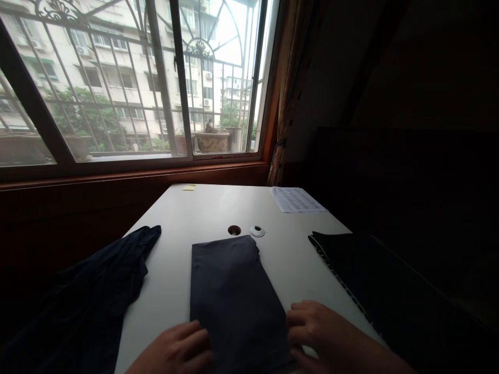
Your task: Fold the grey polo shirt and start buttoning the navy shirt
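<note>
A folded dark grey cloth (234, 291) lies flat on the white table (171, 280), its near end running out of view at the bottom. My left hand (177, 348) is at the cloth's lower left edge, fingers curled over it. At the lower right edge, my right hand (317, 332) has bent fingers closed on the cloth's border. The thumb of my left hand is hidden. The upper right corner of the cloth looks slightly uneven.
Dark blue fabric (105, 280) hangs over the table's left side. Black cloth with pale edge stitching (374, 280) drapes over the right side. Farther back are a cable hole (234, 230), its white cover (257, 231), printed sheets (298, 200) and a yellow note (189, 187).
</note>
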Available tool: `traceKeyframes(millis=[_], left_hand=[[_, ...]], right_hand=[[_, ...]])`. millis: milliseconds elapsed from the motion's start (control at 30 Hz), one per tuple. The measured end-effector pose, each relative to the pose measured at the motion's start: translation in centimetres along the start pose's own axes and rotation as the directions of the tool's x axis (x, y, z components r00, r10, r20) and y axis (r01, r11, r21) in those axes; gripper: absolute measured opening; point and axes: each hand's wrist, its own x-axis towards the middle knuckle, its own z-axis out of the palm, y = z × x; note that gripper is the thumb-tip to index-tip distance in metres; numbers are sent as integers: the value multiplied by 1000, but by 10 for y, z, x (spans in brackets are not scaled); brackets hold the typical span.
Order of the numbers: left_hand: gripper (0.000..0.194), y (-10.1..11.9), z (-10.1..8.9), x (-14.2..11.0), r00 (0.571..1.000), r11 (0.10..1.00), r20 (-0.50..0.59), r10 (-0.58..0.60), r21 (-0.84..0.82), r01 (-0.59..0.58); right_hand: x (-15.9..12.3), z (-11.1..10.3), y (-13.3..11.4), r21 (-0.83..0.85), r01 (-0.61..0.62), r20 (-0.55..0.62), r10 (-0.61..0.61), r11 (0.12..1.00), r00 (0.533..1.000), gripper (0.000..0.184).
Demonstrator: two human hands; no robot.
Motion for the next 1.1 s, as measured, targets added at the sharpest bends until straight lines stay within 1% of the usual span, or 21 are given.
traceKeyframes(millis=[33, 67, 133, 200, 267, 367, 433, 500, 600, 667, 767, 933, 1033, 1100], left_hand=[[10, -3, -6, 8, 1000, 1000, -18, -23, 7, 23], [17, -7, -10, 15, 997, 997, -33, -66, 27, 66], [34, -15, -8, 29, 989, 986, -51, -142, 76, 145], [44, -24, 5, 40, 983, 975, -36, -181, 123, 184], [50, -30, 24, 48, 978, 967, -6, -208, 149, 207], [60, -34, 51, 52, 969, 958, 9, -246, 151, 242], [64, -35, 62, 51, 966, 954, 6, -260, 155, 256], [64, -34, 67, 47, 963, 949, 3, -269, 171, 264], [64, -32, 67, 44, 961, 946, 14, -276, 183, 269], [63, -31, 65, 44, 958, 945, 35, -286, 176, 275], [63, -29, 62, 46, 947, 941, 76, -312, 159, 297], [64, -29, 59, 48, 935, 940, 118, -334, 116, 321], [65, -31, 59, 47, 937, 945, 133, -323, 94, 313], [65, -33, 60, 46, 944, 950, 119, -308, 82, 300]], right_hand=[[7, -1, 2, 26, -13, -5, 13, 1000, 1000, 14], [17, -1, 6, 33, -30, -42, 32, 999, 999, 14], [40, 5, 15, 50, -59, -146, 66, 997, 987, 19], [68, 16, 25, 48, -89, -238, 98, 995, 966, 28], [97, 31, 37, 22, -134, -281, 134, 991, 950, 37], [132, 53, 54, -22, -207, -264, 194, 978, 945, 48], [146, 63, 64, -33, -240, -217, 227, 970, 949, 53], [152, 70, 72, -26, -282, -157, 274, 959, 949, 58], [153, 72, 83, 0, -369, -90, 368, 929, 926, 64], [152, 72, 89, 17, -416, -66, 416, 909, 907, 66], [151, 71, 97, 36, -456, -44, 457, 889, 888, 66], [150, 74, 114, 33, -500, -51, 501, 865, 864, 66], [146, 77, 124, 30, -523, -92, 524, 852, 847, 64], [143, 79, 130, 23, -534, -126, 532, 845, 837, 63]])
